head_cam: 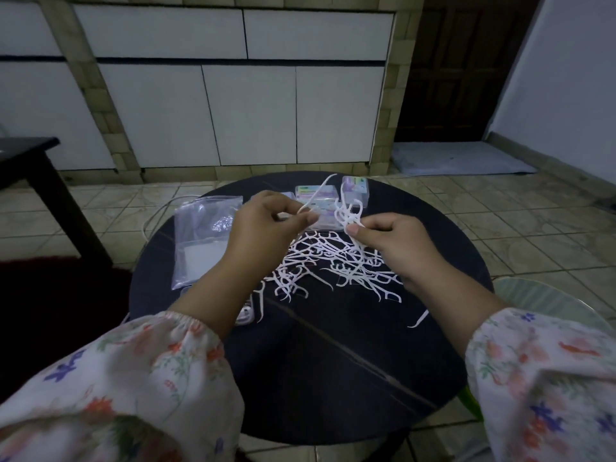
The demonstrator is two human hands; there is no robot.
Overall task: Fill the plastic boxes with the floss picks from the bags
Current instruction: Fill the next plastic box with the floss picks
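Above the middle of the round dark desk [333, 361], the left hand [266, 225] pinches a single floss pick [316, 195], and the right hand [396, 241] grips a small bunch of picks [350, 211]. Loose floss picks [333, 258] lie heaped below them. Plastic boxes [355, 190] sit at the far edge, a clear bag [200, 238] at the left edge.

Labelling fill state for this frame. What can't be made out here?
Head view only:
- Plastic boxes: partly hidden behind both hands, dim; whether they are open or how full cannot be told.
- Left hand pinches one floss pick; its head is hidden by the fingers.
- Right hand holds a bunch; count unreadable.
- Bag: contents unclear through the plastic.
- Pile on table: tangled, uncountable.
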